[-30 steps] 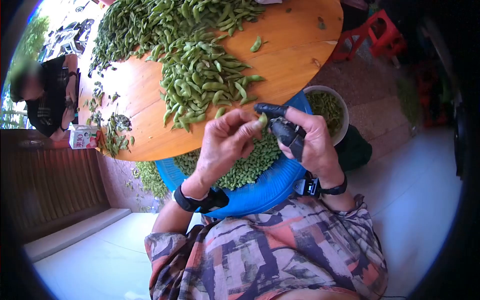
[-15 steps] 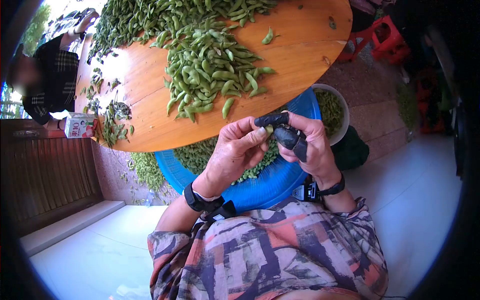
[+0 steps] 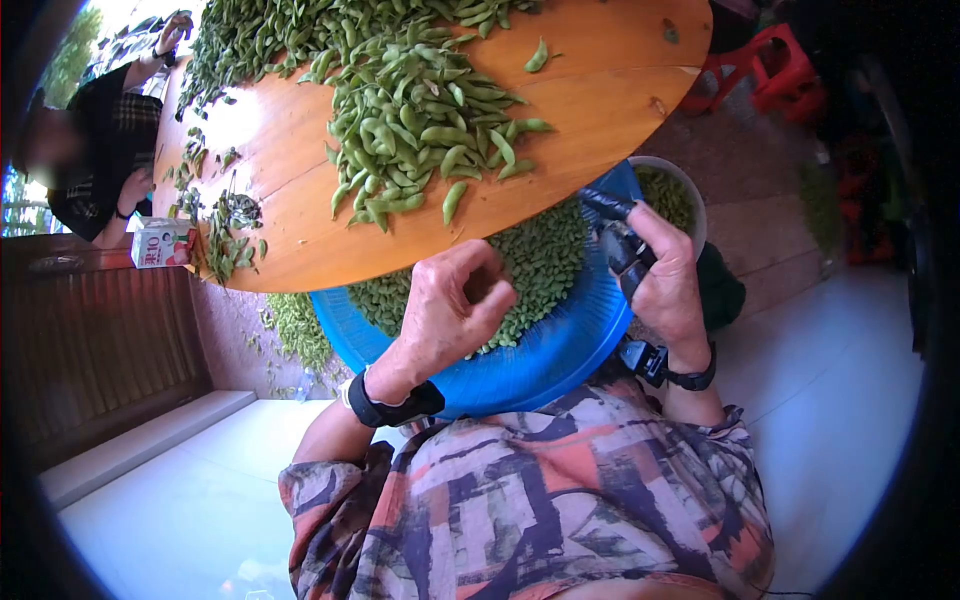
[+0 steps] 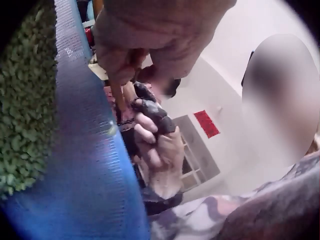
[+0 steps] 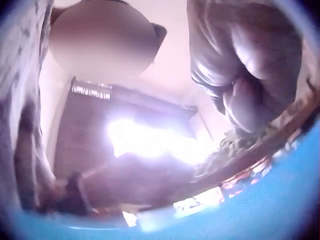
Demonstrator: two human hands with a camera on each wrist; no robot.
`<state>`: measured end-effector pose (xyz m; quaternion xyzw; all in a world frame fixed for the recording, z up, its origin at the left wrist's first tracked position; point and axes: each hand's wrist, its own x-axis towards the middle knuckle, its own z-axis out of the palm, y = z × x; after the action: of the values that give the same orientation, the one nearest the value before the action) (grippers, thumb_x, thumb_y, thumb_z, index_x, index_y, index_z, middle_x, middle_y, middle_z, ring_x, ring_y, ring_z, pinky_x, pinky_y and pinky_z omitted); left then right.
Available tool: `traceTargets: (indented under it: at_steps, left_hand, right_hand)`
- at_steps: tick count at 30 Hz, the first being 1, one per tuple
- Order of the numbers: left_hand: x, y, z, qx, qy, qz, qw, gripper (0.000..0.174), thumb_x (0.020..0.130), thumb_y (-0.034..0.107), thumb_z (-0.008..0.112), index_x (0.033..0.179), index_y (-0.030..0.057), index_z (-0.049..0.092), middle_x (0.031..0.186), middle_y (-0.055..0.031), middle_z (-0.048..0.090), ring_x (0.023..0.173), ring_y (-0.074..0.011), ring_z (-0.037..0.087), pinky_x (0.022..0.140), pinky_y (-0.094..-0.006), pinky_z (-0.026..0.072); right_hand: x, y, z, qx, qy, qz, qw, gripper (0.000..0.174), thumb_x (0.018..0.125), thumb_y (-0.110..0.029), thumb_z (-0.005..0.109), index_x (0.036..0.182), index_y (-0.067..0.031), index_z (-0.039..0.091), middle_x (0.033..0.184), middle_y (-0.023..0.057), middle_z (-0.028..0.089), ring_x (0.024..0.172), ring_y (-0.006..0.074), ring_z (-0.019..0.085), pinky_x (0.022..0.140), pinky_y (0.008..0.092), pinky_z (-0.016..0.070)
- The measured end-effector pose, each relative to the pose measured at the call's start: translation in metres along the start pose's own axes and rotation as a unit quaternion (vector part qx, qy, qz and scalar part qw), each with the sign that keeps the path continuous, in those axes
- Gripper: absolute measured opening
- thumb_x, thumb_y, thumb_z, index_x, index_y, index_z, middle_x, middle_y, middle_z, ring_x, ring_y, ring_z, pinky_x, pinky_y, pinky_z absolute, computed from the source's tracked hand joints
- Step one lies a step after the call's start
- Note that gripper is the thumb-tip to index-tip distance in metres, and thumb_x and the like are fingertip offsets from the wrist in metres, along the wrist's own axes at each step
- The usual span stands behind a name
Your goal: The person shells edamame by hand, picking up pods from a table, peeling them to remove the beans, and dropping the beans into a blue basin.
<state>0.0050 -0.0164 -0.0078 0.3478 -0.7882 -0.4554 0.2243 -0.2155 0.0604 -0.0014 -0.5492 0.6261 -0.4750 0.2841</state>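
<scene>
My left hand [image 3: 455, 305] is over the blue basket [image 3: 465, 385], its fingers curled toward the thumb and no pod showing in it. Shelled green soybeans [image 3: 545, 265] heap inside the basket. At the basket's right side is my right hand [image 3: 665, 285]. Black wrapping [image 3: 625, 250] covers its thumb and forefinger; the forefinger reaches forward apart from the thumb, and the other fingers are bent. In the left wrist view, a small pale green bit [image 4: 111, 129] shows against the basket wall. Green soybean pods [image 3: 405, 140] lie piled on the wooden table [image 3: 590, 120] ahead.
A pale bowl [image 3: 700, 205] of green pods stands right of the basket. Another person [image 3: 105, 180] sits at the table's left, near a white carton [image 3: 160, 243] and leafy scraps [image 3: 235, 220]. Red stools [image 3: 785, 75] stand at right. More green pods [image 3: 298, 325] lie on the floor.
My hands were together with a pod pinched between them; now they are apart, the right one further right. The left has moved slightly left. The pod no longer shows between them.
</scene>
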Motion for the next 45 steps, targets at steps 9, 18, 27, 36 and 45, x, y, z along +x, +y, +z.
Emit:
traceTargets:
  at_steps: [9,18,27,36,45]
  left_hand:
    - [0.031,0.041,0.027,-0.089,-0.047,0.121,0.988,0.031,0.089,-0.005,0.055,0.12,-0.0042,0.055,0.093,-0.0163,0.061,0.078,-0.0265,0.061,0.069,-0.034,0.0511]
    - [0.033,0.012,-0.022,0.219,0.182,0.096,0.954,0.023,0.079,0.003,0.072,0.1,0.0011,0.065,0.082,-0.0091,0.06,0.072,-0.0207,0.064,0.059,-0.0315,0.0508]
    - [0.035,-0.007,-0.029,0.323,0.166,0.104,0.926,0.017,0.081,0.002,0.065,0.098,0.0034,0.063,0.089,-0.0139,0.056,0.079,-0.0343,0.06,0.066,-0.041,0.0504]
    - [0.012,0.018,-0.002,-0.4,-0.019,-0.137,0.906,0.011,0.098,0.013,0.059,0.098,0.002,0.061,0.071,0.0031,0.053,0.06,-0.0038,0.045,0.053,-0.0179,0.0355]
    - [0.009,0.015,0.011,-0.283,0.058,-0.071,0.955,0.009,0.096,0.007,0.06,0.097,-0.0014,0.061,0.069,0.0002,0.055,0.058,-0.0054,0.047,0.05,-0.02,0.0358]
  right_hand:
    - [-0.008,0.007,-0.003,0.029,0.064,-0.031,0.997,0.054,0.082,-0.043,0.061,0.106,0.0055,0.062,0.1,0.0178,0.063,0.094,0.0308,0.063,0.086,0.0377,0.0474]
    - [-0.01,0.084,-0.107,-0.252,0.285,0.055,0.923,0.029,0.095,-0.009,0.059,0.122,0.0016,0.059,0.093,0.0094,0.066,0.087,0.0159,0.06,0.08,0.0305,0.0489]
    - [0.002,0.02,-0.048,-0.033,0.104,0.109,0.988,0.03,0.084,0.005,0.049,0.108,-0.0019,0.064,0.075,-0.0004,0.058,0.067,0.0064,0.052,0.058,0.0219,0.0418]
    - [0.009,-0.033,0.013,0.21,-0.125,0.1,0.964,0.04,0.08,0.001,0.058,0.119,-0.0021,0.064,0.074,-0.0011,0.049,0.066,0.0044,0.047,0.058,0.0218,0.0388]
    - [0.009,-0.034,0.014,0.207,-0.132,0.124,0.961,0.02,0.078,0.002,0.058,0.097,0.002,0.062,0.075,0.0003,0.048,0.067,0.0056,0.047,0.057,0.0226,0.0377]
